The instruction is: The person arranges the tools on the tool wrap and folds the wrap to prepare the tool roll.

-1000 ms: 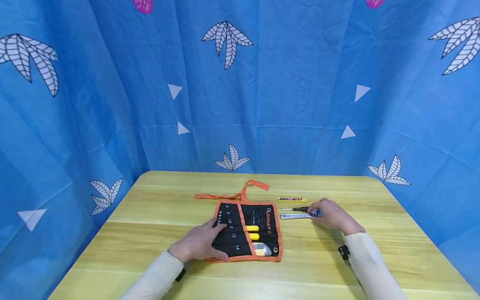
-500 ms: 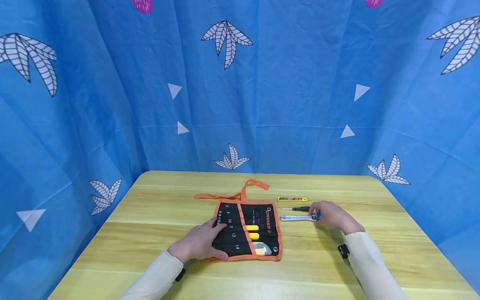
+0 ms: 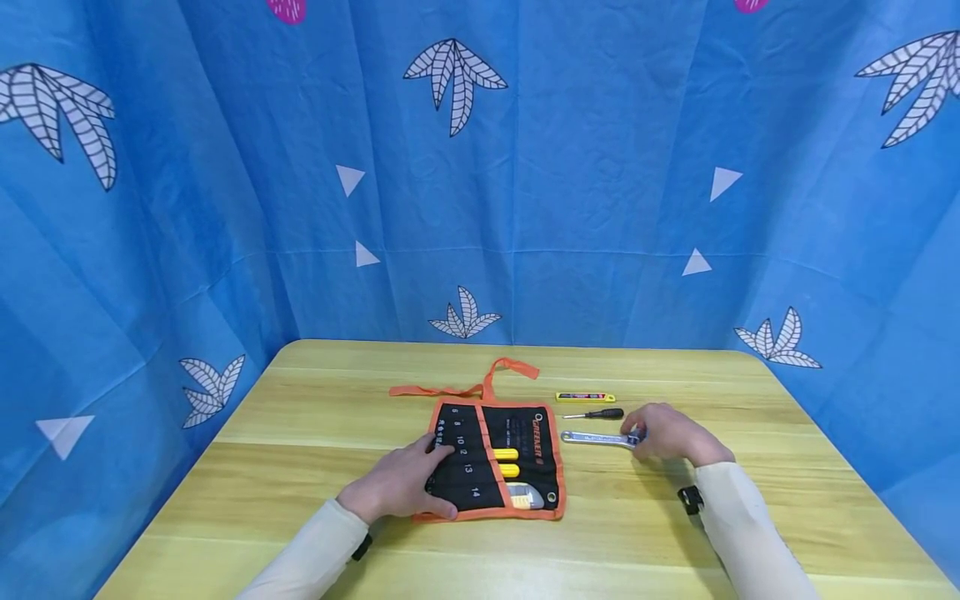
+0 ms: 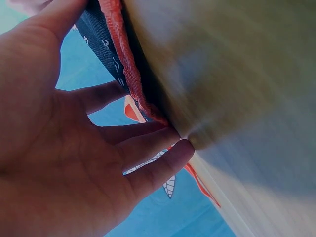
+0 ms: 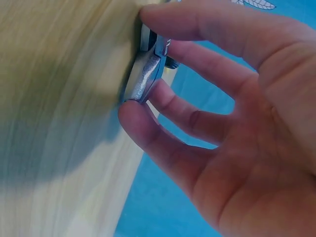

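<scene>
A black tool pouch (image 3: 531,437) with orange edging lies unfolded on the table. My left hand (image 3: 397,483) rests on its left side, fingers over the pocket marked with numbers; the left wrist view shows the fingertips touching the orange edging (image 4: 127,64) and the tabletop. Two yellow handles (image 3: 506,455) and a utility knife (image 3: 525,497) stick out of the pockets. Right of the pouch, my right hand (image 3: 669,435) pinches the head of a silver adjustable wrench (image 3: 596,438). In the right wrist view the wrench head (image 5: 144,76) sits between thumb and fingers, close to the table.
A small black-handled screwdriver (image 3: 600,414) lies just beyond the wrench. Behind that is a flat yellow case (image 3: 585,397). An orange tie strap (image 3: 450,392) trails from the pouch's far edge. The wooden table (image 3: 337,375) ends at a blue patterned curtain (image 3: 585,208).
My right hand and the wrench have shifted slightly toward me, away from the screwdriver, whose handle now shows fully. The left hand stays in place on the pouch.
</scene>
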`<state>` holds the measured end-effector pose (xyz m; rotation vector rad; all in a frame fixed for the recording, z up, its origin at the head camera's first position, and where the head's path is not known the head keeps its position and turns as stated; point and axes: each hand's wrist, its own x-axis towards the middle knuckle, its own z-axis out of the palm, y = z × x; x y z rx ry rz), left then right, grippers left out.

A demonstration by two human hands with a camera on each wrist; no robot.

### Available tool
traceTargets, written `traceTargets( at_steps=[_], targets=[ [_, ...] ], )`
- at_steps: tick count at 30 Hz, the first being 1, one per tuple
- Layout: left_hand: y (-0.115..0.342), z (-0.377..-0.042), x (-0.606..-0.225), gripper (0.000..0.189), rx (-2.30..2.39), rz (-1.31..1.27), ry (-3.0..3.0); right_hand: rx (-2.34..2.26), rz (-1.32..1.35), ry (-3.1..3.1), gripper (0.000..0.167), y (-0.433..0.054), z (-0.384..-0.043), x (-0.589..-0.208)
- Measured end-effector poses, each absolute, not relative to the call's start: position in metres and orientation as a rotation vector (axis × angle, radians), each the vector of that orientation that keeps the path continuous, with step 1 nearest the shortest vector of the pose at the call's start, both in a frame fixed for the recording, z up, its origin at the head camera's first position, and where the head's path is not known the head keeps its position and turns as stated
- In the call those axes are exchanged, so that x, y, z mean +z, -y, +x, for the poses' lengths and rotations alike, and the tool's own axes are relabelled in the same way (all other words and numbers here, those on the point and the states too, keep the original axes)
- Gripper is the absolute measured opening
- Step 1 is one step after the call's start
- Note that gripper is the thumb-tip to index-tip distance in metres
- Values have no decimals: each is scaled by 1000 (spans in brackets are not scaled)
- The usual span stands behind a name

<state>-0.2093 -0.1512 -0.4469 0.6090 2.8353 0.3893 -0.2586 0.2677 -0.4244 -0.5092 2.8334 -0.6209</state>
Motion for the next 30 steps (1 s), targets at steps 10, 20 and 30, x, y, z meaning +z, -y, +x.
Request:
traceTargets(
  at_steps=[10, 20, 30],
  targets=[
    [152, -210, -447, 94, 389, 612, -2840, -604, -530, -2826, 30, -267, -257, -423],
    [151, -209, -450, 94, 377, 620, -2849, -618, -551, -2832, 35, -267, -260, -427],
    [151, -210, -448, 94, 371, 612, -2846, -609, -570, -2864, 30, -263, -256, -418]
  ],
)
